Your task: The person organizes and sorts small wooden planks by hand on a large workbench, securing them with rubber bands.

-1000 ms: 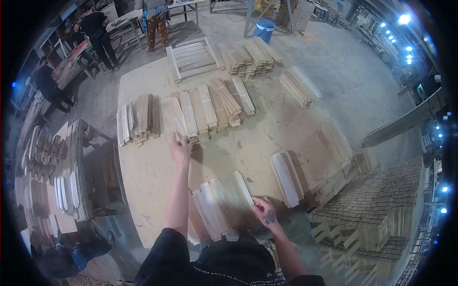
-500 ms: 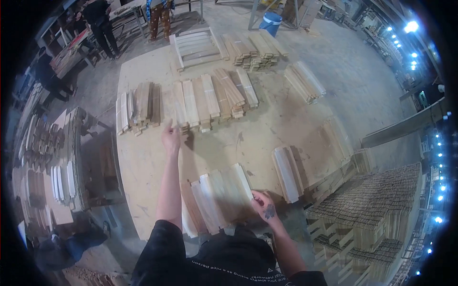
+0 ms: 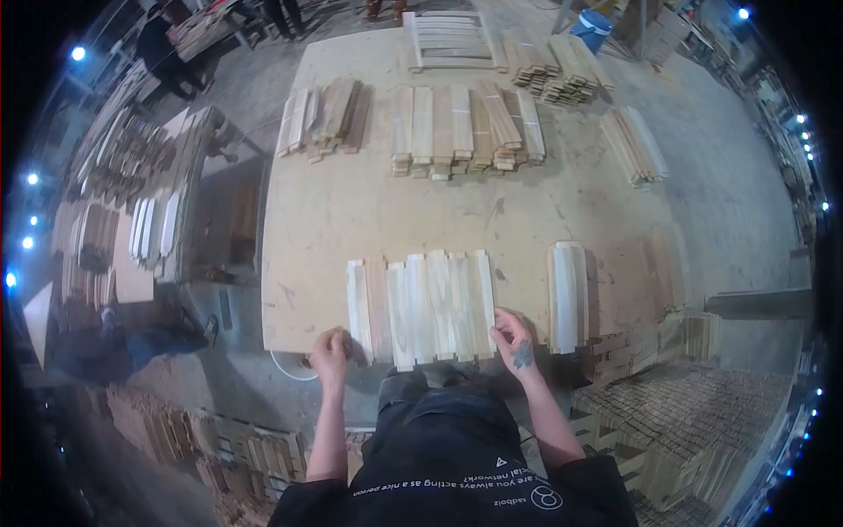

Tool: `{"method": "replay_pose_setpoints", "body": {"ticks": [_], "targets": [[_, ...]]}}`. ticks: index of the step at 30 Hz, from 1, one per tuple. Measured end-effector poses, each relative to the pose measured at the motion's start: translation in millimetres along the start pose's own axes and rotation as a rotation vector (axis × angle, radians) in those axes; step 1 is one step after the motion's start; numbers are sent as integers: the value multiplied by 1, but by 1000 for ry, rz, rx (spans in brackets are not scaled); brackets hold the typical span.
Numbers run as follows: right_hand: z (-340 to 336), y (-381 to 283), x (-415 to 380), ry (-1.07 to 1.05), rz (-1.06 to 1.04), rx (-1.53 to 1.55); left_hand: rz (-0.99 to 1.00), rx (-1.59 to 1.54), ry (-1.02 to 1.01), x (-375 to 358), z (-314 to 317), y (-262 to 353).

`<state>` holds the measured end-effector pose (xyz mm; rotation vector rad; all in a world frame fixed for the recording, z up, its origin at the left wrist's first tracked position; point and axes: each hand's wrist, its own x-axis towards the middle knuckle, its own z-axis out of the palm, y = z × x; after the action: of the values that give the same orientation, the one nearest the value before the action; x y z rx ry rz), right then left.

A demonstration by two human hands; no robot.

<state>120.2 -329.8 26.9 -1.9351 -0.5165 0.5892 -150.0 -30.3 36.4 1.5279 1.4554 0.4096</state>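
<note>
A row of pale and brown wooden slats [image 3: 423, 303] lies side by side on the near edge of the board-topped table, some ends sticking out unevenly. My left hand [image 3: 329, 357] is just beside the row's left end, with its fingers loosely bent and apart; I see no slat in it. At the opposite end, my right hand [image 3: 515, 342] has its fingertips and thumb, spaced apart, against the outer edge of the last slat [image 3: 485, 294]. To the right of that hand is another stack of slats [image 3: 567, 299].
Several bundled slat stacks [image 3: 430, 132] stand across the table's [image 3: 351, 211] middle, with a slatted frame [image 3: 452, 44] behind. A blue bucket [image 3: 591, 31] is beyond. Piled wood [image 3: 694, 413] stands at the lower right. A person [image 3: 162, 53] is at the back left.
My left hand has come back from the middle stacks to the left end of the near row. My right hand stays by the right end. The view has shifted, and the row looks straighter.
</note>
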Motion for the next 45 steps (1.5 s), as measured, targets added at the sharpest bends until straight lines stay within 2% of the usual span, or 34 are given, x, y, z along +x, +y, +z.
{"method": "replay_pose_setpoints", "body": {"ticks": [1, 3, 5, 9, 10, 16, 19, 22, 25, 26, 29, 33, 37, 41, 44, 45], "targets": [[-2, 1, -1, -12, 11, 23, 209, 32, 49, -14, 8, 1], [-3, 6, 0, -38, -18, -11, 172, 73, 56, -40, 19, 19], [-6, 5, 1, -75, 0, -12, 206, 108, 126, -38, 35, -7], [-12, 11, 2, -138, -39, -2, 334, 242, 303, -62, 46, -9], [-14, 12, 1, -143, -59, -22, 313, 289, 302, -66, 45, -18], [-16, 26, 4, -161, -32, 76, 132, -65, 181, -65, 26, -47], [-17, 24, 2, -151, -32, 80, -209, -224, 21, -62, 21, -34], [-19, 19, 0, -147, -57, 71, -182, -148, -30, -65, 4, -22], [-16, 23, 2, -150, -63, 65, -141, -209, -17, -70, 28, -19], [-16, 27, 3, -151, -62, 61, -152, -156, -54, -60, 40, -37], [-19, 20, 0, -146, -76, 63, -225, -257, -194, -75, 32, -11], [-19, 22, 0, -149, -100, 52, -220, -343, -221, -103, 23, -2], [-17, 23, -1, -149, -109, 51, -375, -488, -301, -114, 53, -16], [-19, 21, -1, -132, -151, 49, -290, -585, -328, -115, 54, -4], [-20, 19, -1, -138, -157, 60, -296, -444, -364, -109, 85, -13], [-21, 18, 0, -138, -159, 49, -305, -527, -380, -109, 88, -10]]}}
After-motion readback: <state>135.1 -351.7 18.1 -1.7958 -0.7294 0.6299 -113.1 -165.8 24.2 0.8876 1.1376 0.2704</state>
